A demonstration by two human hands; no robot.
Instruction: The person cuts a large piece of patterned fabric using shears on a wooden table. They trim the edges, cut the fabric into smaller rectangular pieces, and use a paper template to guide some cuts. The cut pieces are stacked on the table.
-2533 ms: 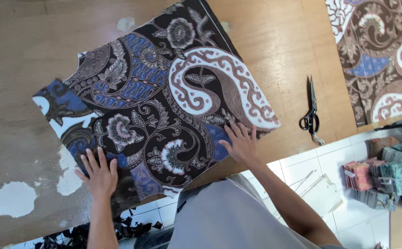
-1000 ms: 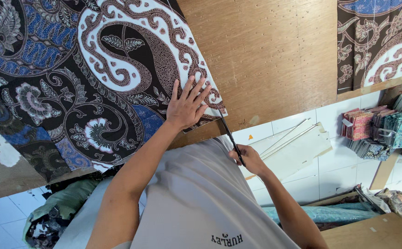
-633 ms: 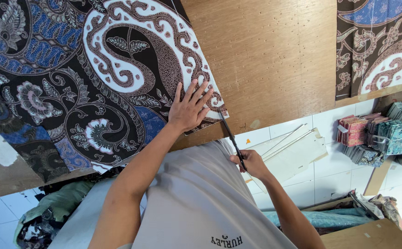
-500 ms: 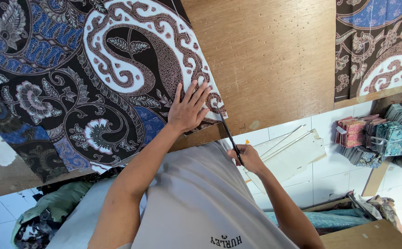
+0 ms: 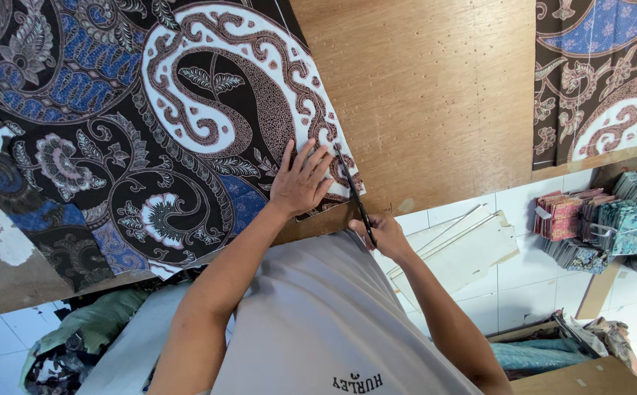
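Note:
A dark patterned cloth (image 5: 150, 132) with blue, white and brown paisley shapes lies spread over a wooden table (image 5: 435, 95). My left hand (image 5: 300, 183) presses flat on the cloth near its right front corner, fingers apart. My right hand (image 5: 384, 232) grips black scissors (image 5: 353, 196) at the table's front edge. Their blades run up along the cloth's right edge, just beside my left fingertips.
A second piece of similar patterned cloth (image 5: 600, 73) lies at the table's right end. On the white tiled floor below are flat pale boards (image 5: 465, 245), stacks of folded cloth (image 5: 611, 219), a cardboard box (image 5: 574, 377) and crumpled fabric (image 5: 77, 344) at the left.
My right hand has picked up the scissors and brought them to the cloth's right edge. My left hand shifted to the cloth's right corner. The scissors have crept slightly further up the edge.

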